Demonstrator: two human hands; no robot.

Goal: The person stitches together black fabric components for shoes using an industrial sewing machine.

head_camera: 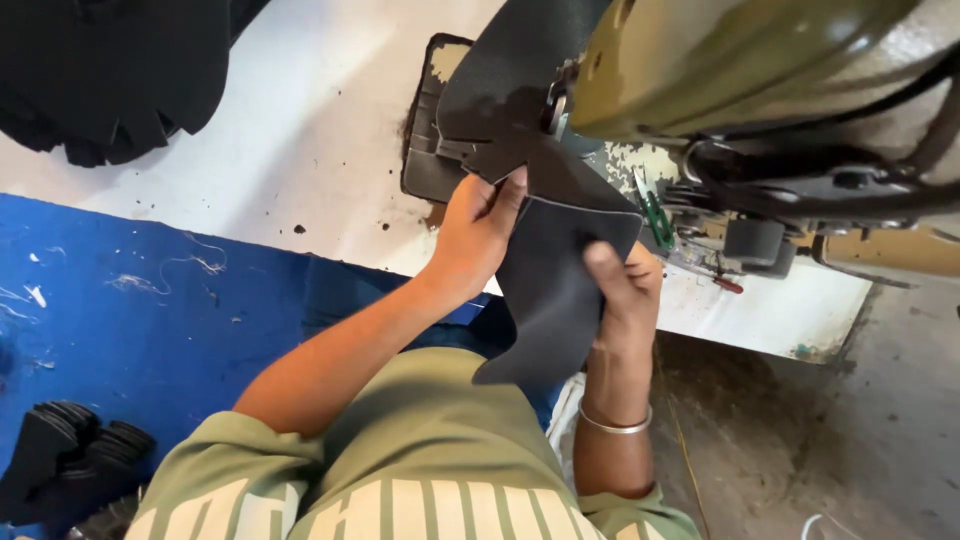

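Observation:
A black, textured piece of cut material runs from under the olive-green sewing machine head down toward my lap. My left hand pinches its upper left edge, close to the machine's needle area. My right hand grips its right edge with the thumb on top; a silver bangle circles that wrist. A second black piece curves up over the machine's post bed.
A stack of black cut pieces lies at the top left of the worn white table. Blue cloth covers the near left, with more black pieces on it. Green-handled snips lie by the machine base. Concrete floor shows at right.

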